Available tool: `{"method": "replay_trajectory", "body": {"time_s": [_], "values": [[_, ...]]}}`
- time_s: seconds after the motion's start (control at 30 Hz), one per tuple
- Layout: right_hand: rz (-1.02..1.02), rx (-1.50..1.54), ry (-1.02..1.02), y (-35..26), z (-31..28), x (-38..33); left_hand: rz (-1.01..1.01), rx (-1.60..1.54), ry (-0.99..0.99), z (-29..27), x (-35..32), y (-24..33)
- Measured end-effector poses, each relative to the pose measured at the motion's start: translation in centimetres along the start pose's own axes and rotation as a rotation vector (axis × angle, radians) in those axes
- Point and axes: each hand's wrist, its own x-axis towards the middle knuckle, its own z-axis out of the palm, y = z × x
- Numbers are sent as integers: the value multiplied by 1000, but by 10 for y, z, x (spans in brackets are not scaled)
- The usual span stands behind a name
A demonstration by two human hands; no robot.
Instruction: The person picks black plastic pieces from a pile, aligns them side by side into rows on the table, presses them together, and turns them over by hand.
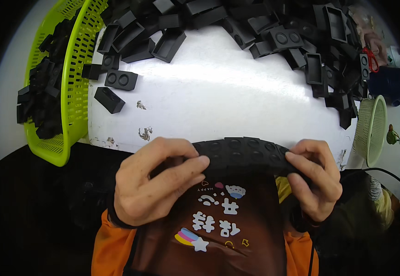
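A row of black rectangular blocks (243,154), each with round rings on its face, is pressed side by side at the near table edge, in front of my dark brown printed apron (255,250). My left hand (149,184) is closed on the left end of the row, thumb and fingers pinching it. At the other end, my right hand (317,179) grips the row with bent fingers. The row looks slightly arched, partly through the lens. Its underside and the parts behind my fingers are hidden.
A white worn table (218,101) lies ahead. Many loose black blocks (170,45) are heaped along its far and right sides. A lime green basket (65,147) of blocks stands left, a pale basket (378,133) right. Red handles (371,60) show beside the right heap.
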Motion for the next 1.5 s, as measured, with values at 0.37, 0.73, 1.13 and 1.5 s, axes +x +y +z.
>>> {"method": "replay_trajectory", "body": {"time_s": [0.37, 0.73, 1.13, 1.5], "values": [[3, -520, 114, 21, 5, 0, -14, 358, 81, 2, 13, -30], [-202, -195, 139, 33, 19, 21, 106, 362, 112, 6, 22, -31], [-342, 56, 203, 31, 27, 33, 159, 367, 198, 23, 31, -17], [-250, -98, 1, 8, 42, 41, 32, 289, 226, 11, 7, -13]]}}
